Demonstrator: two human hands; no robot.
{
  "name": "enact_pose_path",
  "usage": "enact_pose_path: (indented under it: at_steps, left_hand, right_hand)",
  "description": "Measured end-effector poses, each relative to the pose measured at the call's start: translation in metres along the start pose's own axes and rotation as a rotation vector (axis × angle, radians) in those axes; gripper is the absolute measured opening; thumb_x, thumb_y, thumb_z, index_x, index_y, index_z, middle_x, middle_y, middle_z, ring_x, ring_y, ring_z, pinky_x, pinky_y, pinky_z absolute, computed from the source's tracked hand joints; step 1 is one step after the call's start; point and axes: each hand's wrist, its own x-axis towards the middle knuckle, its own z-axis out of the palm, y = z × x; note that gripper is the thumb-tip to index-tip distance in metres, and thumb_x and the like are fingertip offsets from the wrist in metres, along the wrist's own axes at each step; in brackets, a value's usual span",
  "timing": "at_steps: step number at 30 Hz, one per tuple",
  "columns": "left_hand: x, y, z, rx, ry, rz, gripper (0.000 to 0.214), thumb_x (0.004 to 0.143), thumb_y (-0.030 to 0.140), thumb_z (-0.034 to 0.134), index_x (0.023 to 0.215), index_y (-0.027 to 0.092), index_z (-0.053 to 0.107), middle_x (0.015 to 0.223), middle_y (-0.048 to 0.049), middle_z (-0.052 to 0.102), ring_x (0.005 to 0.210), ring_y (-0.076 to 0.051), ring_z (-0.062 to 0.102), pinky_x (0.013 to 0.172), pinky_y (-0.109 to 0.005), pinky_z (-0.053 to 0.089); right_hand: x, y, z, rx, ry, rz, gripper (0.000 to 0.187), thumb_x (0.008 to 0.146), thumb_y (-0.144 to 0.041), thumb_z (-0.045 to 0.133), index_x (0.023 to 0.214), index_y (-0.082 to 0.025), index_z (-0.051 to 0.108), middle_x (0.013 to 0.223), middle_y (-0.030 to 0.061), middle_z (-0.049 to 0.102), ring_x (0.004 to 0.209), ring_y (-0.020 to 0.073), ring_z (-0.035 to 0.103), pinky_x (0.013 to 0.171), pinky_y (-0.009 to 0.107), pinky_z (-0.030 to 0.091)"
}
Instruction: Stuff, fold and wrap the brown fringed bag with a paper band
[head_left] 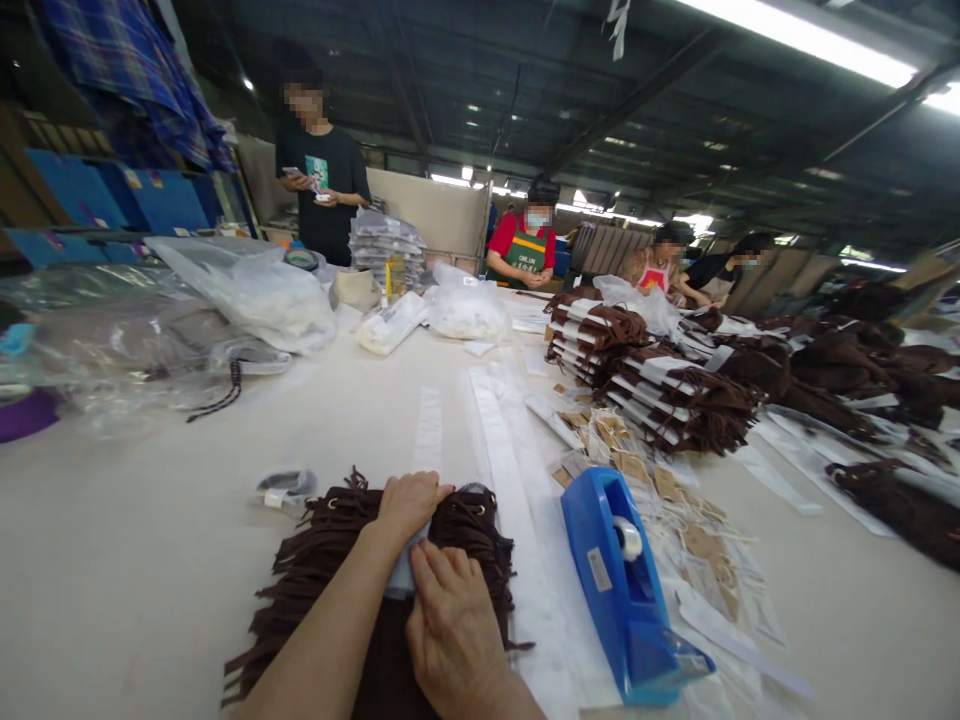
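Observation:
A dark brown fringed piece [390, 640] with metal eyelets, perhaps suede, lies on the table right in front of me. Down its middle runs a pale paper strip [403, 577], partly covered by my hands. At the piece's top edge, my left hand [409, 503] is closed over the strip, fingers curled toward the right. Just below it, my right hand [459, 615] lies on the strip and the brown piece with its fingers stretched out and pressing down. What lies under both palms is hidden.
A blue tape dispenser [615, 590] stands to the right, beside white paper strips [502, 430] and scattered tags [664, 485]. Stacked brown fringed pieces [667, 400] lie beyond. Plastic bags [255, 295] cover the back left. Several people work or stand across the table.

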Motion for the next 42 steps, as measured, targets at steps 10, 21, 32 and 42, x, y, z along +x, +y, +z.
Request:
enact_pose_path:
  at_steps: [10, 21, 32, 42]
  left_hand:
    - [-0.010, 0.001, 0.004, -0.016, 0.100, -0.025, 0.051, 0.091, 0.047, 0.021, 0.082, 0.017, 0.062, 0.081, -0.0112, 0.068, 0.082, -0.025, 0.063, 0.072, -0.035, 0.038]
    - [-0.004, -0.001, 0.010, -0.118, 0.099, -0.018, 0.037, 0.090, 0.040, 0.035, 0.083, 0.016, 0.062, 0.081, -0.0122, 0.067, 0.082, -0.029, 0.062, 0.072, -0.040, 0.038]
    - [-0.004, -0.002, 0.012, -0.201, 0.100, -0.008, 0.033, 0.090, 0.032, 0.034, 0.089, 0.015, 0.062, 0.083, -0.0136, 0.066, 0.085, -0.028, 0.060, 0.075, -0.041, 0.037]
    - [-0.006, -0.002, 0.010, -0.202, 0.157, -0.012, 0.026, 0.088, 0.025, 0.039, 0.088, 0.015, 0.062, 0.082, -0.0103, 0.067, 0.083, -0.025, 0.061, 0.075, -0.039, 0.039]
  right_hand:
    - [0.003, 0.005, 0.008, 0.057, 0.040, -0.027, 0.051, 0.067, -0.006, 0.046, 0.117, -0.018, 0.053, 0.117, 0.0065, 0.059, 0.092, 0.0248, 0.052, 0.079, 0.041, 0.044]
    - [0.163, 0.066, 0.005, 0.072, 0.030, 0.529, 0.031, 0.075, -0.026, 0.058, 0.099, -0.006, 0.059, 0.097, 0.0177, 0.063, 0.089, 0.0254, 0.060, 0.077, 0.035, 0.045]
    - [0.194, 0.067, 0.041, -0.020, -0.110, 0.607, 0.009, 0.074, -0.021, 0.057, 0.074, -0.016, 0.065, 0.080, 0.0090, 0.068, 0.078, 0.0210, 0.064, 0.065, 0.028, 0.045]
    - [0.194, 0.065, 0.043, -0.018, -0.088, 0.651, 0.012, 0.073, -0.027, 0.060, 0.076, -0.017, 0.066, 0.084, 0.0088, 0.068, 0.083, 0.0221, 0.064, 0.070, 0.027, 0.045]
